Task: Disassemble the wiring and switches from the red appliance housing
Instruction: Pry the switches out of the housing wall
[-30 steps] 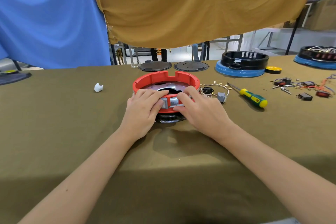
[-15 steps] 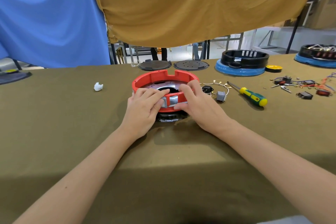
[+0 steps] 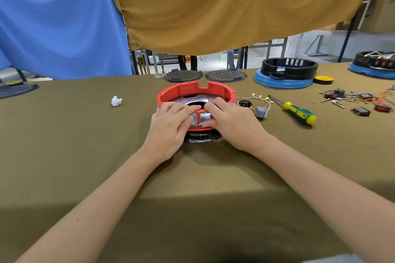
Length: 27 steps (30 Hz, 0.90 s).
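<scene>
Hands, left (image 3: 171,126) and right (image 3: 233,123), grip the red housing's (image 3: 177,92) near rim, fingers curled over it.

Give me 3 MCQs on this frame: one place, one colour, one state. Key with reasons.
1. Where does the screwdriver lie relative to the red housing?
A. On the person's right of it
B. On the person's left of it
C. Inside it

2. What colours is the screwdriver handle?
A. Red and black
B. Green and yellow
C. Blue and white

3. What are the left hand and right hand doing?
A. Both resting flat on the table
B. One holding the screwdriver
C. Both gripping the housing's near rim

Key: 1 A, it lies on the cloth past the loose wiring. 2 B, green grip, yellow ends. 3 C, fingers curl over the rim.
</scene>
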Each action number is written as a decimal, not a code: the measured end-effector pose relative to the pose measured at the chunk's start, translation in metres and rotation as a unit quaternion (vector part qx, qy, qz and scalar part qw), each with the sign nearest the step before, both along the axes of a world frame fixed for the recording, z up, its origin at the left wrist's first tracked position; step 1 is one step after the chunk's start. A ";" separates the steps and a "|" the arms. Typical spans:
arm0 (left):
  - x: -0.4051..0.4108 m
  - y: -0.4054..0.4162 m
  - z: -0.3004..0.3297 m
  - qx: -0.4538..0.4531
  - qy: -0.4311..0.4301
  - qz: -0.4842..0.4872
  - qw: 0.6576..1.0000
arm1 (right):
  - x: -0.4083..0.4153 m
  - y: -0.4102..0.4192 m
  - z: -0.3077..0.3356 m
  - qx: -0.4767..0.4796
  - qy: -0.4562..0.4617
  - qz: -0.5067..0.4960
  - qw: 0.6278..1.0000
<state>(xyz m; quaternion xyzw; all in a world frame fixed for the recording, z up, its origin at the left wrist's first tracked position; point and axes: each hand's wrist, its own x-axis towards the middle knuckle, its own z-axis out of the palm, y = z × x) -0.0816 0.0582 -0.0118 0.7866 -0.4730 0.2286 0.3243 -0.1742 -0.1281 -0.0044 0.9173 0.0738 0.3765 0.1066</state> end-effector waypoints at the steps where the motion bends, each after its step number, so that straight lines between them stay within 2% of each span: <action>1: 0.000 0.000 0.000 -0.001 0.001 -0.002 1.000 | 0.000 0.000 0.000 -0.002 0.000 -0.002 1.000; 7: 0.001 0.003 0.001 0.000 0.014 -0.008 1.000 | -0.006 0.001 -0.003 0.020 -0.017 0.006 1.000; 14: 0.002 0.001 0.002 -0.012 0.014 -0.004 1.000 | -0.011 0.014 -0.009 -0.083 -0.057 -0.081 0.992; 17: 0.002 0.001 0.002 -0.018 0.011 -0.002 1.000 | -0.014 0.018 -0.010 -0.106 -0.084 -0.089 0.987; 23: 0.001 0.000 0.002 -0.028 0.003 0.000 1.000 | -0.011 0.017 -0.009 -0.035 -0.094 -0.004 0.995; 27: 0.000 -0.001 0.002 -0.032 0.000 0.005 0.999 | -0.007 0.016 -0.010 0.013 -0.088 0.018 0.996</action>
